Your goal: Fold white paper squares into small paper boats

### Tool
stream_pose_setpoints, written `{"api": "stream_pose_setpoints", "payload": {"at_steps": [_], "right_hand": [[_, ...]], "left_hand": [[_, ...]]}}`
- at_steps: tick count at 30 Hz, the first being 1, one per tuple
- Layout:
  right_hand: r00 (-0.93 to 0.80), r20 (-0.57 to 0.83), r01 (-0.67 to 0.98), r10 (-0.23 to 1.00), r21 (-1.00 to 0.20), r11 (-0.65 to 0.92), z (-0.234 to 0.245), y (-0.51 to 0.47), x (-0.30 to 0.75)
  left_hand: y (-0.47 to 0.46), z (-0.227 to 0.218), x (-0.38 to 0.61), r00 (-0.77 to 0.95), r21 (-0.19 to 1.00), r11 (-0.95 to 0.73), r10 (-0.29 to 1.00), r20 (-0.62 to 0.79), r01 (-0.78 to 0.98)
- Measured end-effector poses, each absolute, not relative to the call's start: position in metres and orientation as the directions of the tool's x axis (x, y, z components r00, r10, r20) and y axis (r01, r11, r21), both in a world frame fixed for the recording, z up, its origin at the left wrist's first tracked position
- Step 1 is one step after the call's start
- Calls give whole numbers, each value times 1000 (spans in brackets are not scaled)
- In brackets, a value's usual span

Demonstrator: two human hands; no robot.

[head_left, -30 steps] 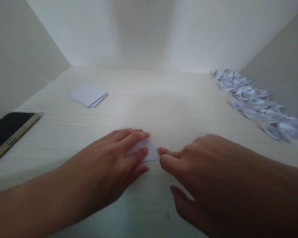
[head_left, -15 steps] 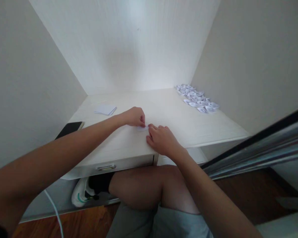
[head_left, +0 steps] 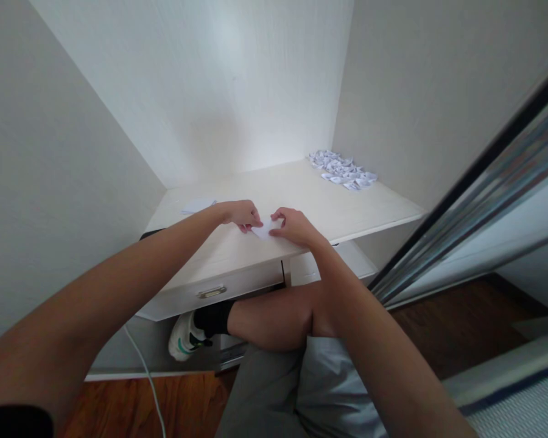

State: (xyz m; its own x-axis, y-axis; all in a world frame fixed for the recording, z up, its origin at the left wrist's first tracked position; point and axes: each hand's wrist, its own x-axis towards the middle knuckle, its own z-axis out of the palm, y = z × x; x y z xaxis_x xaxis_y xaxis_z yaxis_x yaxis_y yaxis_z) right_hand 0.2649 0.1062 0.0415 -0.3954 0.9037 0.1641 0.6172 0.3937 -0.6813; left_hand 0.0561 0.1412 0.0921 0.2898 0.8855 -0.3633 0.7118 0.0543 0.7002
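A small piece of white paper (head_left: pixel 264 229) lies between my two hands, low over the white desk top (head_left: pixel 310 201). My left hand (head_left: pixel 243 215) pinches its left side, thumb and fingers closed together. On the other side, my right hand (head_left: pixel 295 227) grips the paper's right edge, with thumb and index finger curved around it. Fingers partly cover the paper, so its exact fold cannot be made out. Behind my left forearm is a stack of flat white paper (head_left: pixel 196 206), partly hidden.
Many folded white paper pieces (head_left: pixel 340 169) are heaped at the desk's back right corner. A dark flat object (head_left: pixel 151 233) peeks out behind my left forearm. Below the desk top is a drawer with a metal handle (head_left: pixel 212 292). A pale cable (head_left: pixel 147 371) hangs at lower left.
The paper now shows more of its surface, and my hands sit slightly farther apart. My right hand has turned from lying over the paper to holding its edge. The view has tilted and shifted.
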Motion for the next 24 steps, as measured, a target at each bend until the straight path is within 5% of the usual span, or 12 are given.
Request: {"api": "stream_pose_setpoints", "payload": {"at_steps": [6, 11, 18, 24], "right_hand": [[-396, 109, 377, 912, -886, 270, 51, 125, 276], [-380, 134, 210, 915, -951, 227, 38, 120, 274], [-302, 226, 166, 926, -944, 284, 31, 127, 271], [-268, 270, 143, 925, -938, 316, 38, 125, 261]], "left_hand": [[124, 74, 52, 140, 932, -17, 990, -36, 361], [109, 40, 63, -47, 966, -199, 977, 209, 165], [101, 18, 74, 104, 940, -320, 945, 309, 120], [112, 21, 70, 37, 930, -356, 934, 354, 95]]}}
